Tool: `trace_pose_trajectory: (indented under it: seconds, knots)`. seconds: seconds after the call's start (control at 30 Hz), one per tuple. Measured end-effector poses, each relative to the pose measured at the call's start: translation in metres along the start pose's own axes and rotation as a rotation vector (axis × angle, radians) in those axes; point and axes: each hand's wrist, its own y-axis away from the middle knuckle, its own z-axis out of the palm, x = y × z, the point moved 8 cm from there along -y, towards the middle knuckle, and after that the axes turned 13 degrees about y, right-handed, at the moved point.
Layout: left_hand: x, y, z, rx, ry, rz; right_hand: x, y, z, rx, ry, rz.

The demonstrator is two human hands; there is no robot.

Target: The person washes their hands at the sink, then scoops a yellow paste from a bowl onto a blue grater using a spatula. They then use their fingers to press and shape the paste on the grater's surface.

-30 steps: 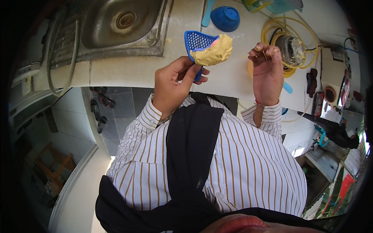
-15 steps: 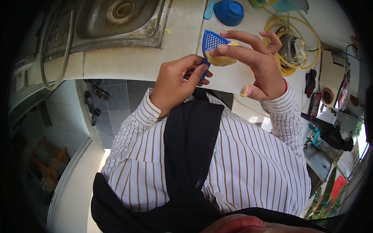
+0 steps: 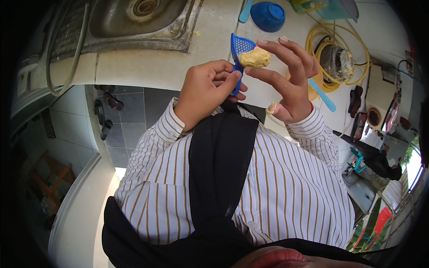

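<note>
My left hand (image 3: 209,89) grips the handle of a blue perforated tray (image 3: 239,47) held up over the counter edge. A lump of yellow paste (image 3: 254,57) fills the tray. My right hand (image 3: 286,80) is beside it with fingers spread; two fingertips touch the paste from the right. A smear of paste clings to the heel of that hand. Both sleeves are white with brown stripes.
A steel sink (image 3: 129,18) lies at the top left in a pale counter (image 3: 201,40). A blue bowl (image 3: 267,15), a blue spatula (image 3: 321,95) and a coiled yellow hose (image 3: 335,58) sit on the counter. Grey floor tiles (image 3: 129,116) show below.
My right hand has come from the right side of the counter over to the tray and its fingers now press on the paste. The tray has risen a little.
</note>
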Motion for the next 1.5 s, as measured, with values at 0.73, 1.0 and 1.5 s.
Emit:
trace_pose_trajectory:
  seconds: [0.73,1.0,1.5]
  knots:
    - [0.008,-0.007,0.001,-0.005,-0.073,0.053,0.025,-0.023,0.024,-0.154,-0.288,0.368]
    - [0.01,-0.01,-0.007,-0.072,-0.116,0.092,0.036,-0.037,0.022,-0.243,-0.15,0.264]
    - [0.017,-0.025,0.006,-0.115,-0.203,0.149,0.07,-0.027,0.02,-0.158,-0.242,0.244]
